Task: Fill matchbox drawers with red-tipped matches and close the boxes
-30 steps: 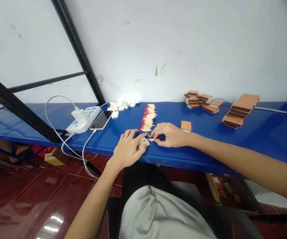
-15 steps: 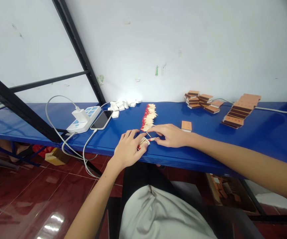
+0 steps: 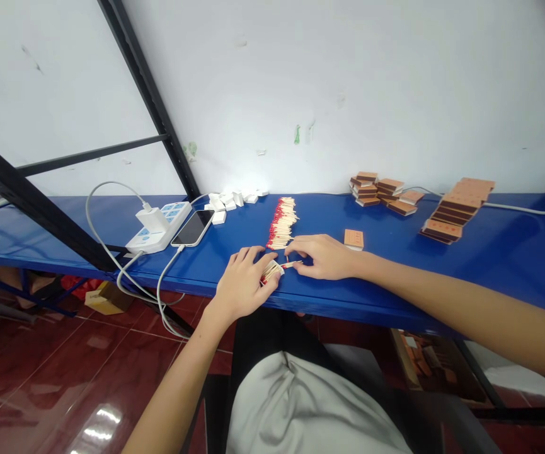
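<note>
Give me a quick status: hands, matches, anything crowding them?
Left hand cups a small bundle of matches at the shelf edge. Right hand fingers pinch a few loose matches beside it. Row of matches just behind; single matchbox right, apart.

Blue bench (image 3: 489,265) w/ matches (image 3: 281,222), matchboxes (image 3: 456,208), phone (image 3: 193,227)

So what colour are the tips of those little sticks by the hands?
Red. The matchsticks have red tips on pale wooden stems, clearest in the head view.
</note>
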The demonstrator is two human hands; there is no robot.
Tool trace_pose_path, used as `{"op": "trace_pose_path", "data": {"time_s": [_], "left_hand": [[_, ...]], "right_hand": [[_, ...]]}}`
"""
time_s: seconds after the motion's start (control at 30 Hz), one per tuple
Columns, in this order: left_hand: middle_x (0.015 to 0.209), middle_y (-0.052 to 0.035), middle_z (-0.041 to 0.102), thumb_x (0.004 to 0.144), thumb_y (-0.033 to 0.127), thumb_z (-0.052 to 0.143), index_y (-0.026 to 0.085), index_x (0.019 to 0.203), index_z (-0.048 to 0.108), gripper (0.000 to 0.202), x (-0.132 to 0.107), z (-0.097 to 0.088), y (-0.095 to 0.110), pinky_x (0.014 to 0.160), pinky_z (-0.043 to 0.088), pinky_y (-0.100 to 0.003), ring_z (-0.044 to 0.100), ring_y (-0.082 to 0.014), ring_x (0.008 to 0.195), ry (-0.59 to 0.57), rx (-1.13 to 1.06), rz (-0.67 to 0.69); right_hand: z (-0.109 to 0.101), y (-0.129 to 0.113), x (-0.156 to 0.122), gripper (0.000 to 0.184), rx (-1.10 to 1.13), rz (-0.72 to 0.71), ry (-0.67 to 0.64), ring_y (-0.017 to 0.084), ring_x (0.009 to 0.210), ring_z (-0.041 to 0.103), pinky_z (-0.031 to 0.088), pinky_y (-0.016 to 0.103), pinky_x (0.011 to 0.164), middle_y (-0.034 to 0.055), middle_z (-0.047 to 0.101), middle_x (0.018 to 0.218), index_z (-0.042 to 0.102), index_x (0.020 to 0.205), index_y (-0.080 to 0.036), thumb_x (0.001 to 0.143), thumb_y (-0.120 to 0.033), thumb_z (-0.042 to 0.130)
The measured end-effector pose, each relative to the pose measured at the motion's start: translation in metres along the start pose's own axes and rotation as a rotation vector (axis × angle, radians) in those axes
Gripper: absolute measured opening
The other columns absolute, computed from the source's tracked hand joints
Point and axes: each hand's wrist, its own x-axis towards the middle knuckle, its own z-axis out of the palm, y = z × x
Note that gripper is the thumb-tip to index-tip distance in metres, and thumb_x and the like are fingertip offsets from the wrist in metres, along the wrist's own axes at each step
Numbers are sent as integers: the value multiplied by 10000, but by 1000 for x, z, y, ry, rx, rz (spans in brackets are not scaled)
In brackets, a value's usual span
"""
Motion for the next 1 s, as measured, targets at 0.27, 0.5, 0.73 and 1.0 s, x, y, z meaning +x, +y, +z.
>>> {"op": "trace_pose_path", "data": {"time_s": [0.27, 0.5, 0.73, 1.0], "left_hand": [[1331, -108, 576, 1001, 430, 438, 230, 1320, 598, 410, 0, 0, 0, 990, 443, -486, 493, -310, 1235, 6, 8, 1], [1348, -105, 566, 1009, 436, 419, 227, 1333, 575, 416, 0, 0, 0, 990, 427, -473, 484, -302, 1244, -8, 27, 2], [1219, -85, 614, 996, 424, 451, 207, 1113, 572, 274, 1, -1, 1, 944, 438, -434, 526, -279, 1130, 5, -19, -17], [1162, -82, 614, 991, 429, 457, 214, 1039, 544, 236, 1, 0, 1, 917, 438, -433, 531, -280, 1100, 20, -19, -18]], "right_hand": [[2, 2, 0, 73, 21, -14, 23, 136, 676, 497, 333, 253, 648, -10, 596, 792, 593, 881, -197, 811, -216, 588], [5, 6, -1, 49, 90, -58, 36, 122, 646, 477, 336, 245, 641, -20, 576, 746, 596, 834, -193, 803, -167, 570], [4, 6, 0, 116, 117, -104, 22, 130, 662, 494, 350, 253, 646, -4, 583, 757, 659, 887, -182, 829, -168, 559], [5, 5, -2, 199, 35, -68, 56, 154, 721, 535, 370, 271, 689, 20, 629, 855, 664, 1017, -190, 839, -208, 577]]}}
